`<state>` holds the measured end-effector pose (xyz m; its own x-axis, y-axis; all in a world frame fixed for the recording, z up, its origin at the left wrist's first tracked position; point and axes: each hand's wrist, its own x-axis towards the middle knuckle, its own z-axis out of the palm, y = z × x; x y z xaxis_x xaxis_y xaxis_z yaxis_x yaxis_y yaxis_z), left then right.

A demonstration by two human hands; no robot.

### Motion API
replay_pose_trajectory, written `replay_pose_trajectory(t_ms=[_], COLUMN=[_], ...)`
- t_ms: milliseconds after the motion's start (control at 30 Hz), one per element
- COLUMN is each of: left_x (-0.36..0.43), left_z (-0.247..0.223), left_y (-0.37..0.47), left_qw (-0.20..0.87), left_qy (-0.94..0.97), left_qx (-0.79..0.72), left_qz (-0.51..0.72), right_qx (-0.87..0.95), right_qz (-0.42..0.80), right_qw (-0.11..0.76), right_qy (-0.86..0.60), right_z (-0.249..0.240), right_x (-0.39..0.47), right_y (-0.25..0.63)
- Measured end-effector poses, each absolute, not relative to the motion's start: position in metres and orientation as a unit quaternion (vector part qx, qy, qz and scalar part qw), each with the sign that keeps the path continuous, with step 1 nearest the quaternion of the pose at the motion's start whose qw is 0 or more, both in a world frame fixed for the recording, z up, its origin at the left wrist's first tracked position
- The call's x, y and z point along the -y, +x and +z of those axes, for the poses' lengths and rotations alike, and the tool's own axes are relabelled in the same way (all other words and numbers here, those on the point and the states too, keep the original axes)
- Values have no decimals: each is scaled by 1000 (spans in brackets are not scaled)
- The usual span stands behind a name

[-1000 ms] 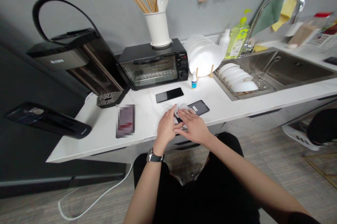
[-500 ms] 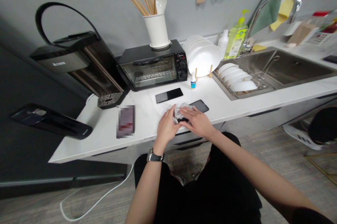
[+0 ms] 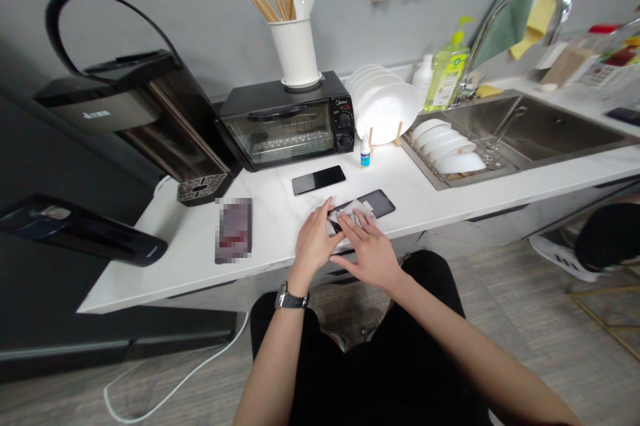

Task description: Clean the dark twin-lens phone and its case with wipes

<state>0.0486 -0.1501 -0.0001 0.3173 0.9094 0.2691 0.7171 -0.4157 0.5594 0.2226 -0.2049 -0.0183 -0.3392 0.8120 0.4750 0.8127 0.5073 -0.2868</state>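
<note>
Looking down at a white, faintly marbled countertop (image 3: pixel 280 226), with a flat, dark, phone-like rectangular slab (image 3: pixel 384 203) lying close to its front edge. Can see the slab's right end fine, but with most of the left end covered by a crumpled whitish sheet (image 3: pixel 354 207) (paper or cloth, honestly can't tell) plus fingers.

Got the bare left hand (image 3: pixel 314 243), black-strapped wristwatch (image 3: pixel 291 298) just below, up against the slab's left end, fingers extended. Can't tell if actually pinching the slab or just steadying. Got the bare right hand (image 3: pixel 374 249) laid over the sheet, fingers stretched out across the top, thumb held well apart from them and pointing towards the left hand. So, pressing from above rather than clamped on anything, from the look of it.

Just behind the slab, a bit to the left: a glossy black smartphone (image 3: pixel 319 180), lying flat. Further back, upright near the black toaster oven (image 3: pixel 287 126): a small white bottle with a blue label (image 3: pixel 365 153). Over to the left, flat on the counter: a dark purplish rectangular item (image 3: pixel 234 231), pixelated.
</note>
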Motion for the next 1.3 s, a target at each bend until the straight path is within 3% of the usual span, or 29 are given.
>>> replay_pose_trajectory(t_ms=[200, 500, 733, 900, 1300], left_x=[151, 152, 148, 151, 151], left_z=[0, 3, -3, -2, 3], left_y=[49, 52, 47, 47, 50], left_qw=[167, 152, 156, 156, 163], left_qy=[791, 790, 795, 796, 791], left_qx=[-519, -526, -521, -519, -521], left_qz=[278, 276, 269, 271, 277], right_qx=[843, 767, 834, 858, 754], right_qz=[27, -34, 29, 40, -25], right_qw=[274, 272, 273, 266, 272], right_qy=[-463, -580, -479, -437, -598], right_z=[-9, -15, -7, -4, -18], right_x=[189, 152, 187, 202, 172], right_y=[238, 285, 216, 223, 291])
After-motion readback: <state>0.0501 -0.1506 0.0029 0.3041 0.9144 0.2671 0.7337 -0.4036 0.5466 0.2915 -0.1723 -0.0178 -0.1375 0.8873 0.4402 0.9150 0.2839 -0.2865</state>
